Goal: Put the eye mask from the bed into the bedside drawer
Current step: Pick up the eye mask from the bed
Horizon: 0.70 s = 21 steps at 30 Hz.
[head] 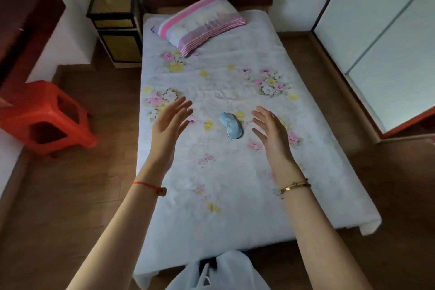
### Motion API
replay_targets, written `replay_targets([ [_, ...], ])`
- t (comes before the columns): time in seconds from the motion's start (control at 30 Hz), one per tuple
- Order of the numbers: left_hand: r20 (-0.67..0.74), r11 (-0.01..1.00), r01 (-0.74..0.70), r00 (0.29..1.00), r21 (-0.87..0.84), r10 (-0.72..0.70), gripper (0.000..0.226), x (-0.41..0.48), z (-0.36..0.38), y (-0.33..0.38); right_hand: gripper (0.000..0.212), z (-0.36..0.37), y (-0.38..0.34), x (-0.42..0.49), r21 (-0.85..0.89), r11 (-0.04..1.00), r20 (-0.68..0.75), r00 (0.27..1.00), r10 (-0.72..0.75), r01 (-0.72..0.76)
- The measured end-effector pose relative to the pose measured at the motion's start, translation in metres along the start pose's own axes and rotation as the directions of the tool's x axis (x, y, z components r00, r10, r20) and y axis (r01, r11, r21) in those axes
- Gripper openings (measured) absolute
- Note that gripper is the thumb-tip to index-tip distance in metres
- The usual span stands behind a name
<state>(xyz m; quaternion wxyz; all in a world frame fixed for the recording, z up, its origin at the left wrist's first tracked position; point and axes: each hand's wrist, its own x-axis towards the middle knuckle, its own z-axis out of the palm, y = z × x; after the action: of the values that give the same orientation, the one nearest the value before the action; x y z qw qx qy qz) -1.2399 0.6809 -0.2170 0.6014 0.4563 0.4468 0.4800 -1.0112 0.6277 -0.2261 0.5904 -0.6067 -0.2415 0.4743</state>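
Observation:
A light blue eye mask (231,124) lies on the flowered white sheet of the bed (235,183), near its middle. My left hand (170,125) hovers to the left of the mask, fingers spread, holding nothing. To the right of the mask my right hand (270,133) is held out the same way, palm inward, empty. Neither hand touches the mask. The bedside cabinet (115,28), black-framed with yellow panels, stands left of the bed's head; its drawer front looks shut.
A striped pink and purple pillow (200,22) lies at the head of the bed. A red plastic stool (44,117) stands on the wooden floor at the left. A dark wooden cabinet (26,30) is at far left, white wardrobe doors (388,37) at right.

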Motion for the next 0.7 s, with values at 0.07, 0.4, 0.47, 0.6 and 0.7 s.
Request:
replay_targets([
  [0.07, 0.02, 0.998, 0.057, 0.998, 0.035, -0.058, 0.04, 0.019, 0.01, -0.017, 0.025, -0.005, 0.005, 0.021, -0.021, 0.998, -0.034, 0.998, 0.053, -0.053],
  [0.4, -0.001, 0.96, 0.211, 0.977, 0.186, -0.214, 0.039, 0.145, 0.071, -0.144, 0.022, -0.042, 0.104, 0.192, -0.063, 0.945, -0.132, 0.941, 0.312, -0.322],
  [0.47, -0.023, 0.955, 0.23, 0.973, 0.188, -0.23, 0.038, 0.17, 0.082, -0.183, 0.027, -0.05, 0.143, 0.232, -0.033, 0.93, -0.149, 0.922, 0.358, -0.367],
  [0.6, -0.059, 0.947, 0.27, 0.963, 0.175, -0.263, 0.035, 0.209, 0.097, -0.27, 0.027, -0.068, 0.229, 0.304, 0.032, 0.877, -0.169, 0.862, 0.478, -0.48],
  [0.7, -0.067, 0.943, 0.289, 0.957, 0.167, -0.281, 0.026, 0.227, 0.101, -0.33, 0.034, -0.081, 0.287, 0.348, 0.04, 0.846, -0.182, 0.828, 0.53, -0.532],
])
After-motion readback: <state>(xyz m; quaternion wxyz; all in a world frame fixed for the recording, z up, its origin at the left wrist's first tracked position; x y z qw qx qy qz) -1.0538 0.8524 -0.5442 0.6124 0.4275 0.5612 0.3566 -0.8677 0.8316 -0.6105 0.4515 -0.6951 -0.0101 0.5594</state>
